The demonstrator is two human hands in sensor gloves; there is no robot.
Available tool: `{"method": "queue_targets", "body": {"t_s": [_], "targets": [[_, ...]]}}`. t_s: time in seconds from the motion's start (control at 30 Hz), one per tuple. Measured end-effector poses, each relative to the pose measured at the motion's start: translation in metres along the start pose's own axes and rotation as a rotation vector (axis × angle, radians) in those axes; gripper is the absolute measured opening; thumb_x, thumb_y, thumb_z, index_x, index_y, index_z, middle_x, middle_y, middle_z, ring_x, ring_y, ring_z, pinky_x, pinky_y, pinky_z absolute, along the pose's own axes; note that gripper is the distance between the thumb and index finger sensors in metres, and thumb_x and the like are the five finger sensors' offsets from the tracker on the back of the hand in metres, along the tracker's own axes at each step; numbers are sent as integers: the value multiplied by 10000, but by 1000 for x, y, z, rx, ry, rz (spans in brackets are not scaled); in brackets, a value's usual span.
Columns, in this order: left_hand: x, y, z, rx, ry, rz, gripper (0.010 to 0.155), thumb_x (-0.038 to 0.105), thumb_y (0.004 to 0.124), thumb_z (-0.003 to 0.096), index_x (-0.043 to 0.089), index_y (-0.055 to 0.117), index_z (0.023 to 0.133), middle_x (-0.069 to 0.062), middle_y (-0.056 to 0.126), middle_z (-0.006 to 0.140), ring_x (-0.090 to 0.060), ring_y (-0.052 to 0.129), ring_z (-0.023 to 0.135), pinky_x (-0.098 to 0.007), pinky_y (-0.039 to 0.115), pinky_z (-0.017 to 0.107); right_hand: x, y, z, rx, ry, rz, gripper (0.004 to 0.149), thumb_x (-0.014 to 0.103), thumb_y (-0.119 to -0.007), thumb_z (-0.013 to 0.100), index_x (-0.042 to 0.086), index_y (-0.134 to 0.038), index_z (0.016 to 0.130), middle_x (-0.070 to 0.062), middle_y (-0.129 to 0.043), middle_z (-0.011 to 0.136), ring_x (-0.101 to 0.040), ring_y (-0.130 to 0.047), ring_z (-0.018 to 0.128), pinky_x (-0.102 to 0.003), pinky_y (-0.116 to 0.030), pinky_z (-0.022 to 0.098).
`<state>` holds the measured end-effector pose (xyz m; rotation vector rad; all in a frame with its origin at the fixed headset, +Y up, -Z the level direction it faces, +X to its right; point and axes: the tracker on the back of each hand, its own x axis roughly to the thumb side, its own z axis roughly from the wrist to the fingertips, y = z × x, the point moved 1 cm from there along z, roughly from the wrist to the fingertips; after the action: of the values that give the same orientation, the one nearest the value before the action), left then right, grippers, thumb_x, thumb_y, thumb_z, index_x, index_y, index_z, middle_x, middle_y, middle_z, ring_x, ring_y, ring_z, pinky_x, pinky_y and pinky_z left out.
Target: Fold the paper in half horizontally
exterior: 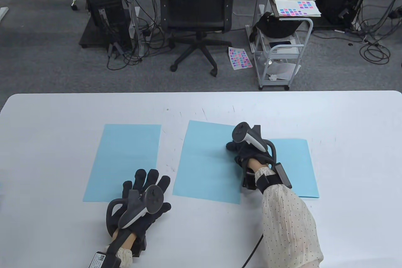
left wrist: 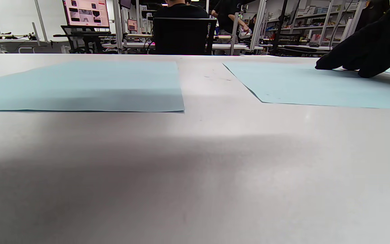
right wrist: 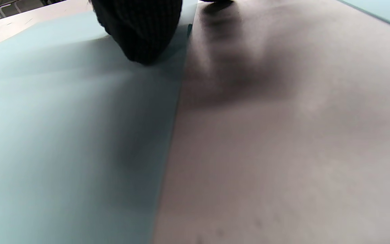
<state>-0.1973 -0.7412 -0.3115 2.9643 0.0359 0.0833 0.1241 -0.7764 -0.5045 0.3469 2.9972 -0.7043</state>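
Three light blue paper sheets lie flat on the white table [exterior: 345, 123]: a left sheet [exterior: 124, 161], a middle sheet [exterior: 207, 161] and a right sheet [exterior: 298, 167]. My left hand [exterior: 154, 191] rests flat on the table with straight, spread fingers whose tips lie over the left sheet's near right corner. My right hand [exterior: 234, 147] sits at the middle sheet's right edge, fingertips down on the paper. In the left wrist view those fingertips [left wrist: 361, 57] touch the middle sheet [left wrist: 317, 88]. In the right wrist view one fingertip [right wrist: 141, 30] presses the sheet [right wrist: 63, 135] beside its edge.
Beyond the table's far edge stand an office chair [exterior: 196, 13], a white trolley [exterior: 282, 51] with paper stacks, and cables on the floor. Bare table [right wrist: 283, 135] separates the middle and right sheet [right wrist: 384, 10]. The left sheet [left wrist: 80, 84] lies flat.
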Motion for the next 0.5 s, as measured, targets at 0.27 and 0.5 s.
{"method": "queue_targets", "body": {"t_s": [0.27,0.5], "targets": [[0,0,0,0,0,0,784,653,638,313,604,278,1008,197,193,1194,-203,154,1156,-572,316,876,6,-13,-20,30,92,-55,617,196,-775,461,425,-551,989,180,-387,1153,-275,-285,1073,-642,-172,737],[4,1,-2,-3,20,10,786,652,639,312,602,280,1009,196,196,1194,-202,161,1156,-572,322,874,10,-21,-36,44,140,-72,631,196,-775,463,427,-537,1000,180,-384,1153,-267,-288,1072,-642,-173,737]]}}
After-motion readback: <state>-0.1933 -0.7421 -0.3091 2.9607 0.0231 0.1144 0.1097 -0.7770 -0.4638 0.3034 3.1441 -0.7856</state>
